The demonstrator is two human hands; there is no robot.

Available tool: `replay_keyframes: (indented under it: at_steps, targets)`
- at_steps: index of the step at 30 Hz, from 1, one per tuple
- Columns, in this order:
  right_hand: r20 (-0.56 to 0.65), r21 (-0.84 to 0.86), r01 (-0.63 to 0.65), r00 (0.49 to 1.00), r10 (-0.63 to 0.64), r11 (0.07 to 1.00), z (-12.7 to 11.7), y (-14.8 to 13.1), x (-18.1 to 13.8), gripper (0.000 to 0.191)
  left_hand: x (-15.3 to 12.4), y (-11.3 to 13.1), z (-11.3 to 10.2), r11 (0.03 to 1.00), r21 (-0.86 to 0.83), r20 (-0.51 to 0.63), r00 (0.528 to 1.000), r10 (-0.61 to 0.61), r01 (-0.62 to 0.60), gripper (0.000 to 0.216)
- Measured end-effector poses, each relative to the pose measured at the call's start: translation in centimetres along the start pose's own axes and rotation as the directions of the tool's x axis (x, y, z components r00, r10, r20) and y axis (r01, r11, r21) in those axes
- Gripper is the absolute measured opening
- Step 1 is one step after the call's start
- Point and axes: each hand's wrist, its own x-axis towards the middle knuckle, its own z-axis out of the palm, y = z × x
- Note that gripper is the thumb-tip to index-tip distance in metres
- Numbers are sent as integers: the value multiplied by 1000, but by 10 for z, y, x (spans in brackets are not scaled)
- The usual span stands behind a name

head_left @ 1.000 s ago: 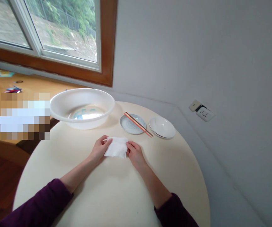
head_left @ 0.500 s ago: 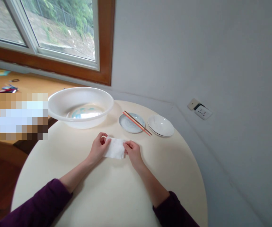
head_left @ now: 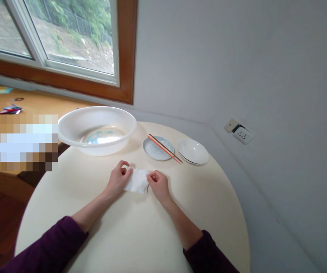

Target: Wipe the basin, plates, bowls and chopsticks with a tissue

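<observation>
The left hand (head_left: 118,177) and right hand (head_left: 159,184), nearly closed, are pinching opposite edges of a white, four-cornered, tissue-like sheet (head_left: 136,181), spanning sideways between them over the round, cream-coloured surface (head_left: 139,237).

bare left hand (head_left: 119,178) and bare right hand (head_left: 159,185) pinch, face to face

the fingers (head_left: 122,163) curl toward the thumbs (head_left: 128,174). the bare left forearm (head_left: 93,209) and bare right forearm (head_left: 183,223) slant inward from dark purple fabric sleeves (head_left: 53,242).
</observation>
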Motion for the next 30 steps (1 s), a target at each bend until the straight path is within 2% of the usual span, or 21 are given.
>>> replay_keyframes:
  at_steps: [7,10,12,15,17,19,22,25,27,30]
  targets:
    - [-2,-15,36,999,-36,999,0,4,2,22,4,-7,-2,992,128,6,1000,18,-19,19]
    - [-6,-44,48,999,-49,998,-1,4,2,25,7,-12,-4,963,262,-11,998,68,-63,19]
    - [-9,-74,67,998,-67,995,-1,3,2,29,8,-12,-6,905,407,-62,985,159,-121,21]
    - [-24,-115,104,994,-108,988,-2,0,1,35,2,-8,-5,762,590,-74,922,380,-267,22]
    - [-51,-134,133,989,-141,982,-3,-3,0,37,-5,-5,0,688,608,20,874,486,-397,23]
    - [-78,-151,165,981,-178,975,-4,-6,-1,38,-13,-5,7,631,585,148,832,534,-509,26]
    - [-86,-176,206,971,-223,963,-4,-7,-4,38,-21,-10,16,570,585,332,811,482,-578,38]
    - [-91,-203,231,963,-253,952,-2,-5,-5,38,-23,-15,20,550,621,468,827,311,-559,47]
    - [-108,-234,254,953,-285,939,-2,-2,-3,38,-23,-15,20,536,648,508,831,226,-541,50]
    - [-131,-308,284,933,-336,908,-1,-3,5,38,-23,-12,18,505,675,528,830,178,-538,52]
